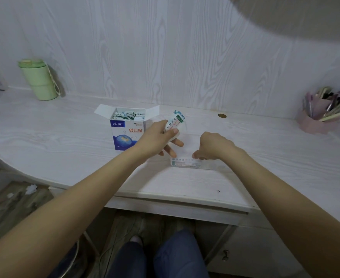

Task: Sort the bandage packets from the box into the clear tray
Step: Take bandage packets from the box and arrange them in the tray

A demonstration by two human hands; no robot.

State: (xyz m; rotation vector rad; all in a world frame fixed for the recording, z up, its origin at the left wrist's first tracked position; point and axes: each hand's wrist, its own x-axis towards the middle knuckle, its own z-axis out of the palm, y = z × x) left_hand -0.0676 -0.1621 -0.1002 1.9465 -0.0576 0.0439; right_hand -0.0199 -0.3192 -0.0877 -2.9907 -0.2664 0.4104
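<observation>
Bandage packets (pixel 174 122): a small bunch sat pinched between thumb and fingers of my left hand (pixel 161 137), raised above the desk (pixel 64 137) just right of the open box (pixel 126 133), where more packets (pixel 128 115) stood on end. One packet (pixel 186 163) lay flat in the clear tray (pixel 207 166) near the desk's front edge. My right hand (pixel 213 146) hovered over the tray's far rim, fingers curled down; whether they touched or held anything I could not tell. Judged the packets light, thin, flexible paper, likely slick against each other, so a bunch could fan out. Best hold: pinch across the flat faces near one end.
</observation>
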